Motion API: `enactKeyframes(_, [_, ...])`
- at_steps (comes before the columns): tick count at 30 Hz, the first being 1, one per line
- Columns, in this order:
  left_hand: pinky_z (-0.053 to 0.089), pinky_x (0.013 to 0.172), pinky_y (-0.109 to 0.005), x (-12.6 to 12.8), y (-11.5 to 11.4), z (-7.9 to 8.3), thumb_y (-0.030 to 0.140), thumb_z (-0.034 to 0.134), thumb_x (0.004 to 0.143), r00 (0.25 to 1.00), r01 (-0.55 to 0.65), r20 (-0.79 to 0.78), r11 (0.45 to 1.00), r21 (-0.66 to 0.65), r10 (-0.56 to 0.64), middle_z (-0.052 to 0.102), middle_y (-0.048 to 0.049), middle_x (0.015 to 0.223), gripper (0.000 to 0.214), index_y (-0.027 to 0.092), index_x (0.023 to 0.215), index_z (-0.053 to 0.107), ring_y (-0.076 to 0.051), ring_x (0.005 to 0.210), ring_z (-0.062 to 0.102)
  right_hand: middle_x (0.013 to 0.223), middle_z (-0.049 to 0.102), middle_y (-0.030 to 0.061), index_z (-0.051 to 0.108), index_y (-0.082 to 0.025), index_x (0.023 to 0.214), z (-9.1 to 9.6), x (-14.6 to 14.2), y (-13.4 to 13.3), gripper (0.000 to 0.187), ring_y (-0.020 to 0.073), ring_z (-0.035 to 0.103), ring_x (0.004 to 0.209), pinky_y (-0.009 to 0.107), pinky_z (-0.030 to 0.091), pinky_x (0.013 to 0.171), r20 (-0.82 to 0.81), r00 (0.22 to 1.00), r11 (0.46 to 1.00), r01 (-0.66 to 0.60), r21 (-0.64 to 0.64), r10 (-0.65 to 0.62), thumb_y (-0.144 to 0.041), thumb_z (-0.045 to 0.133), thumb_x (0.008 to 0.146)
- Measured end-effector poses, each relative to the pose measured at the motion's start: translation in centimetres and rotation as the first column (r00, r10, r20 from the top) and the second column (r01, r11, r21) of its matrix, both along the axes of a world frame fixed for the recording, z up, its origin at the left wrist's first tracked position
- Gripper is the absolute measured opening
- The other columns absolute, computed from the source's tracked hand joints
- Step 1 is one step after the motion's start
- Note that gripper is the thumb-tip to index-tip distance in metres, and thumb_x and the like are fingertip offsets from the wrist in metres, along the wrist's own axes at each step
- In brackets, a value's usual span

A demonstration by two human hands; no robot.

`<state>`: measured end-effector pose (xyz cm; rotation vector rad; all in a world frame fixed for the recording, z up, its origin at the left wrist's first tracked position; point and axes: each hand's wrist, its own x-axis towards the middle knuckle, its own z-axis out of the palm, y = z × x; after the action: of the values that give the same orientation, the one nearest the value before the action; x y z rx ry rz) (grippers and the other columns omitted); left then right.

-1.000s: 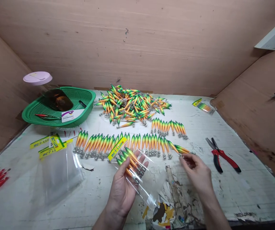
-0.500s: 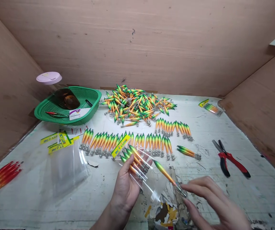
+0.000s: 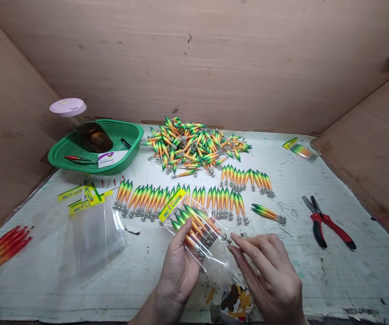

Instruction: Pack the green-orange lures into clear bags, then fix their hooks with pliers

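Note:
My left hand (image 3: pixel 180 266) is closed around a clear plastic bag (image 3: pixel 219 266) with a yellow "BCT LURE" header (image 3: pixel 172 205). Several green-and-orange fishing lures (image 3: pixel 194 225) lie side by side inside it, their hooks toward the bag's lower right end. My right hand (image 3: pixel 262 266) pinches the hook end of one more fishing lure (image 3: pixel 211 221), whose body is at the bag's open side, mostly within the plastic. Behind my hands, rows of matching lures (image 3: pixel 150 201) stand lined up on the table, with a loose heap of them (image 3: pixel 194 146) farther back.
A green basket (image 3: pixel 113 169) holding a lidded jar (image 3: pixel 94 135) stands at the back left. Empty bags (image 3: pixel 96 243) and red lures (image 3: pixel 4 250) lie on the left. Red-handled pliers (image 3: pixel 330 223), a small lure bundle (image 3: pixel 269 213) and a filled pack (image 3: pixel 301 149) are on the right.
My right hand has moved left toward the bag, carrying the lure from outside it to mostly inside. My left hand still holds the bag in nearly the same place.

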<state>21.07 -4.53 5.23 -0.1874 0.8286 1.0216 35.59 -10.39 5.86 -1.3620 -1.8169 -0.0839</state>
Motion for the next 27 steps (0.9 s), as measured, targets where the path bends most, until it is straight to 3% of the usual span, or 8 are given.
enactKeyframes(3, [0.055,0.096,-0.044,0.0,0.0,0.0,0.011,0.055,0.091,1.000,-0.016,-0.017,1.000,-0.016,0.016,0.078,-0.0129,0.094,0.029,0.009,0.119,0.064,-0.026,0.096,0.074,0.074,0.060,0.0035,0.066,-0.021,0.107,-0.2,-0.2,-0.1,0.030,0.0182,0.052,0.070,0.034,0.041,0.063,0.014,1.000,1.000,0.011,0.006,-0.011,-0.002,0.064,0.084])
enactKeyframes(12, [0.055,0.097,-0.042,0.2,-0.4,0.2,0.010,0.056,0.090,1.000,0.019,0.004,1.000,0.005,-0.019,0.078,-0.0125,0.090,0.030,0.009,0.119,0.065,-0.026,0.096,0.074,0.080,0.057,0.0041,0.066,-0.020,0.104,-0.2,-0.2,0.2,0.025,0.0180,0.051,0.074,0.034,0.041,0.065,0.006,0.999,0.999,0.051,-0.012,-0.051,-0.003,0.064,0.085])
enactKeyframes(18, [0.055,0.096,-0.042,0.1,-0.4,-0.1,0.012,0.061,0.088,0.997,0.080,-0.021,0.996,0.033,-0.079,0.078,-0.0133,0.091,0.030,0.008,0.117,0.065,-0.027,0.097,0.073,0.082,0.056,0.0038,0.062,-0.021,0.088,-0.1,0.2,0.4,0.010,0.0184,0.053,0.079,0.033,0.045,0.067,-0.036,0.996,0.994,0.082,-0.072,-0.085,-0.010,0.064,0.087])
enactKeyframes(23, [0.057,0.091,-0.041,0.1,-0.5,-0.2,0.013,0.068,0.082,0.990,0.116,-0.079,0.992,0.038,-0.113,0.078,-0.0125,0.091,0.035,0.008,0.117,0.065,-0.028,0.093,0.074,0.090,0.055,0.0060,0.059,-0.020,0.098,-0.1,0.8,0.6,0.013,0.0184,0.055,0.083,0.031,0.050,0.066,-0.090,0.995,0.985,-0.055,-0.163,0.041,-0.013,0.064,0.088])
enactKeyframes(27, [0.060,0.082,-0.036,0.5,-0.6,-0.6,0.013,0.077,0.074,0.981,0.107,-0.170,0.991,0.078,-0.092,0.078,-0.0107,0.087,0.039,0.008,0.111,0.067,-0.027,0.085,0.075,0.092,0.055,0.0072,0.056,-0.018,0.100,-0.4,0.3,0.7,0.019,0.0185,0.056,0.086,0.031,0.051,0.069,-0.078,0.995,0.986,-0.074,-0.152,0.062,-0.006,0.060,0.087])
